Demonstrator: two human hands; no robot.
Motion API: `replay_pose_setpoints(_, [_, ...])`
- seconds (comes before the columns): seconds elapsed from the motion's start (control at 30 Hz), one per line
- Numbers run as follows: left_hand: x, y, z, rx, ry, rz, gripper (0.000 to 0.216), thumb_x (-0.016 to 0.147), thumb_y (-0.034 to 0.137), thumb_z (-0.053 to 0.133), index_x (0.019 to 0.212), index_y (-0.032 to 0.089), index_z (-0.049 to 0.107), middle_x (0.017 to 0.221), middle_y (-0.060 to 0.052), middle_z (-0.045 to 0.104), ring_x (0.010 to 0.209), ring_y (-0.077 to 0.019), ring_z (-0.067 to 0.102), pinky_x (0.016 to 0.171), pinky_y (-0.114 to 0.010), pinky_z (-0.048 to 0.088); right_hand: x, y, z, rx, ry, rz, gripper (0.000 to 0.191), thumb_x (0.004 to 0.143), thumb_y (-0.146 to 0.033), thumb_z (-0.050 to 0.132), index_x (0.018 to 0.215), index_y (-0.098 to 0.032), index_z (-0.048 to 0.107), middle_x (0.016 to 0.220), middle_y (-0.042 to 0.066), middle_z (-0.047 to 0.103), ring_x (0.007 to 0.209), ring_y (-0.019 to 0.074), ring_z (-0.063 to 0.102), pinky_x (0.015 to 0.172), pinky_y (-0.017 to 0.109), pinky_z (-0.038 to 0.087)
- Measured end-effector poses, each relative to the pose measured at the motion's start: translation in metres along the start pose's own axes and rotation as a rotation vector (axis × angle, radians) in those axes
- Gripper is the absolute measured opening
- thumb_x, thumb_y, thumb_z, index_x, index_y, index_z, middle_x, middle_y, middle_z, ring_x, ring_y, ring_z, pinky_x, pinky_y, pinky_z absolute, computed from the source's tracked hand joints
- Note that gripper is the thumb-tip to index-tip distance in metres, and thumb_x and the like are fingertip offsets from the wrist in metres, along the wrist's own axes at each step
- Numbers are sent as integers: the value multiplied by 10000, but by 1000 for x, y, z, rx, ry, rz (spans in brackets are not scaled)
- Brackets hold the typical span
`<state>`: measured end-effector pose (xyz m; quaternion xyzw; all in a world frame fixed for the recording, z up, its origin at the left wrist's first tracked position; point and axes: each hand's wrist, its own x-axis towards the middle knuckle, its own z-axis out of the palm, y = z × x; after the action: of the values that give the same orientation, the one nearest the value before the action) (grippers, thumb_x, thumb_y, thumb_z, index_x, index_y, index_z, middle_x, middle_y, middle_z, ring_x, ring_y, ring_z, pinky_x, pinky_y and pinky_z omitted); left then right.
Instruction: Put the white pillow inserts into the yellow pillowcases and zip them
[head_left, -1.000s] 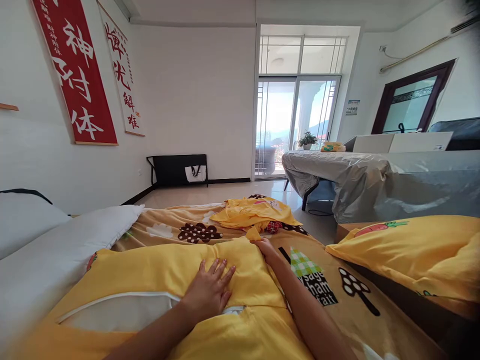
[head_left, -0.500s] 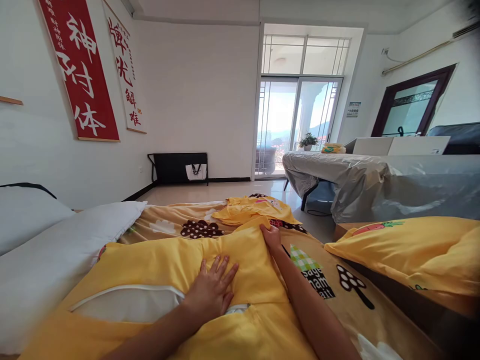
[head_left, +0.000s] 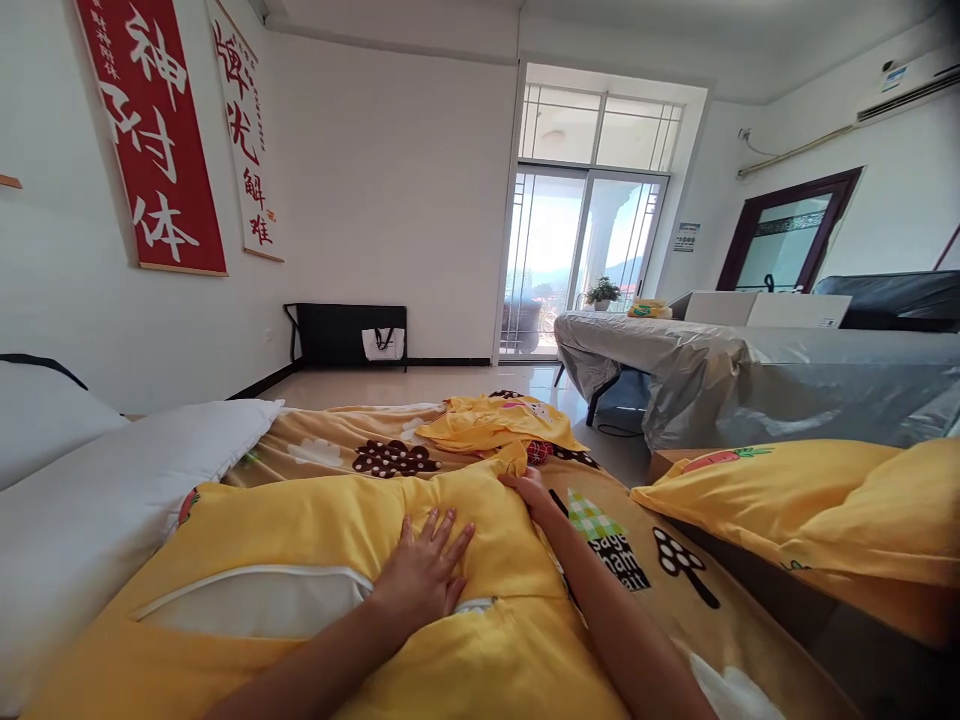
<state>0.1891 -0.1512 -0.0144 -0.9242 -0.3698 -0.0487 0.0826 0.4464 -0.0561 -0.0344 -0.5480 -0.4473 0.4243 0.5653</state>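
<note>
In front of me lies a yellow pillowcase point(head_left: 315, 510) with a white pillow point(head_left: 262, 602) inside it, showing through a long zip opening. My left hand point(head_left: 424, 565) rests flat on the yellow cloth beside that opening, fingers spread. At the far right corner, my right hand point(head_left: 531, 492) pinches the edge of the pillowcase between thumb and fingers. Beneath is a tan patterned blanket point(head_left: 600, 610). Another yellow cloth point(head_left: 495, 425) with a printed picture lies crumpled just beyond the pillow.
White pillows point(head_left: 142, 500) lie at the left. At the right sits another yellow pillow point(head_left: 810, 500) with a carrot print. Farther back stand a plastic-covered table point(head_left: 675, 340) and a black folded item point(head_left: 330, 335) by the wall.
The view has turned slightly. My right hand keeps its hold near the corner, which now bunches a little more above the fingers. My left hand stays in place.
</note>
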Motion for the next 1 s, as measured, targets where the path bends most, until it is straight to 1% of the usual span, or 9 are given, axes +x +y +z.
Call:
replay_pose_setpoints(0.17, [-12, -6, -26, -43, 51, 58, 591, 929, 470, 355, 1481, 276, 271, 1522, -126, 302, 1382, -364, 292, 1062, -626, 265, -4, -15, -7, -137, 62, -95, 456, 538, -500, 756, 780, -132, 636, 809, 97, 703, 746, 218, 637, 649, 298, 507])
replay_pose_setpoints(0.3, [-27, -28, -60, -163, -7, 233, 629, 848, 459, 528, 1434, 301, 362, 1497, -70, 371, 1348, -283, 380, 1099, -442, 318, -21, -35, -20, -325, 57, -121, 429, 622, -522, 695, 782, -125, 666, 797, 101, 697, 781, 239, 629, 663, 310, 486])
replay_pose_setpoints(0.47, [-18, -47, -78, -234, -58, 77, 384, 926, 251, 339, 1202, 226, 606, 1143, -59, 681, 1037, -203, 629, 899, -304, 467, -62, -62, 1, -522, -13, -220, 449, 679, -497, 677, 993, -177, 688, 1028, 104, 689, 995, 262, 602, 853, 334, 445])
replay_pose_setpoints(0.53, [-7, -46, -81, -224, -112, 35, 354, 902, 239, 364, 1102, 220, 656, 1051, -57, 710, 968, -206, 646, 838, -293, 484, -86, -69, 23, -711, -151, -309, 502, 689, -481, 678, 1107, -204, 657, 1132, 99, 665, 1054, 260, 585, 900, 329, 421])
replay_pose_setpoints(0.63, [7, -37, -82, -134, -186, -10, 327, 800, 204, 471, 1061, 204, 667, 1031, -75, 708, 950, -229, 645, 811, -307, 495, -118, -72, 56, -1204, -371, -402, 398, 748, -368, 616, 1102, -188, 651, 1055, 115, 688, 971, 257, 624, 824, 319, 443])
replay_pose_setpoints(0.7, [7, -27, -77, -38, -178, -23, 388, 764, 187, 497, 1129, 183, 630, 1075, -108, 681, 981, -259, 630, 840, -357, 491, -131, -71, 71, -1383, -364, -397, 296, 779, -257, 544, 1033, -162, 663, 976, 136, 694, 915, 255, 637, 774, 314, 444])
replay_pose_setpoints(0.87, [-19, -9, -60, 77, 108, 74, 427, 864, 158, 393, 1277, 153, 503, 1298, -167, 522, 1206, -291, 473, 1048, -461, 334, -130, -71, 74, -1443, -286, -372, 328, 775, -140, 503, 1076, -138, 633, 1038, 172, 668, 958, 258, 627, 765, 303, 423])
replay_pose_setpoints(0.93, [-32, -8, -56, 21, 104, 224, 375, 907, 156, 333, 1214, 188, 546, 1235, -128, 567, 1163, -245, 504, 1038, -387, 352, -122, -76, 68, -1439, -303, -359, 268, 773, -141, 511, 995, -153, 661, 975, 151, 686, 919, 242, 637, 728, 279, 414])
replay_pose_setpoints(1.0, [-40, -11, -54, -51, 52, 330, 425, 908, 166, 351, 1309, 225, 478, 1340, -92, 516, 1233, -219, 467, 1052, -340, 340, -116, -83, 62, -1422, -312, -348, 181, 767, -146, 524, 861, -170, 677, 912, 125, 696, 894, 227, 639, 690, 255, 398])
